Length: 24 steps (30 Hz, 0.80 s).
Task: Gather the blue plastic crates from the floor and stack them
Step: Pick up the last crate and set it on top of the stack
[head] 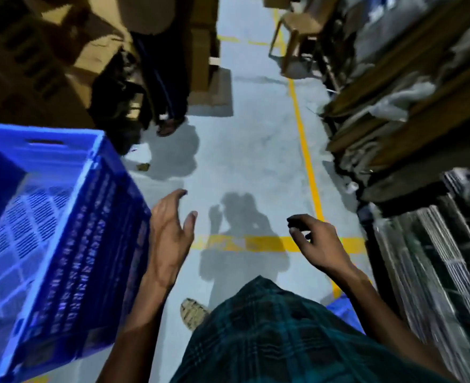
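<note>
A large blue plastic crate point(51, 230) with slotted walls and a mesh bottom fills the left side, seen from above, open and empty. My left hand point(170, 233) hangs just beside its right wall, fingers spread, holding nothing. My right hand point(316, 241) is out over the grey floor, apart from the crate, fingers loosely curled around nothing. A small piece of another blue thing point(344, 313) shows behind my right forearm at the lower right; what it is I cannot tell.
Another person stands ahead at the upper left, legs point(167, 87) and sandal visible, beside stacked cardboard boxes point(34, 56). Shelving with wrapped goods point(422, 134) lines the right. Yellow floor lines point(305, 150) mark an aisle. A plastic chair point(297, 31) stands far ahead.
</note>
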Each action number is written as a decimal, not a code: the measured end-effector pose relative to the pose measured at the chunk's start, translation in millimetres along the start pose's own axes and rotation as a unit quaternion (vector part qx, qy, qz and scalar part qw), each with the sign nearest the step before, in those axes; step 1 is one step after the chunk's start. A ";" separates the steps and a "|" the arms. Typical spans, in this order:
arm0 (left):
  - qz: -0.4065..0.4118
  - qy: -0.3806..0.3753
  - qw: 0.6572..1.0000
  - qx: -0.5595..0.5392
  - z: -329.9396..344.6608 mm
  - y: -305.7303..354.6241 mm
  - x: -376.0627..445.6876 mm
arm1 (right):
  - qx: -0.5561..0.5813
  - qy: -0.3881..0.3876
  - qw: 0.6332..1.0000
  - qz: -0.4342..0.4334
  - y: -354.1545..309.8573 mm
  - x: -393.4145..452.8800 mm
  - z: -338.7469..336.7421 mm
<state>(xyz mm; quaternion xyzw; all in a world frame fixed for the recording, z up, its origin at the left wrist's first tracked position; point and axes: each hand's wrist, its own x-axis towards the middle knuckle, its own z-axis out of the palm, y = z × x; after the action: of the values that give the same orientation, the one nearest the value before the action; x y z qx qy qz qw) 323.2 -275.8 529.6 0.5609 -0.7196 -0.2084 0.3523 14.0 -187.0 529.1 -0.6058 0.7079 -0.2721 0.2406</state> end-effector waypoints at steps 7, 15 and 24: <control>0.038 -0.269 0.958 -0.095 99.4 100.0 -67.9 | 0.235 0.127 0.941 0.207 111.3 -147.1 -65.8; 0.036 -0.451 0.883 -0.128 196.7 187.2 -147.2 | 0.257 0.233 0.865 0.363 200.5 -296.0 -122.6; 0.176 -0.595 0.775 -0.117 294.7 286.1 -123.8 | 0.275 0.367 0.750 0.477 249.7 -354.6 -123.5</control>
<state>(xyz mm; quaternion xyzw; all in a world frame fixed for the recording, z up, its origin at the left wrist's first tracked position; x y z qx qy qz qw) -68.9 -104.5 498.8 0.1431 -0.8418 -0.5179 -0.0526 -197.0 204.6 455.0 0.0491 0.8331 -0.5065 0.2167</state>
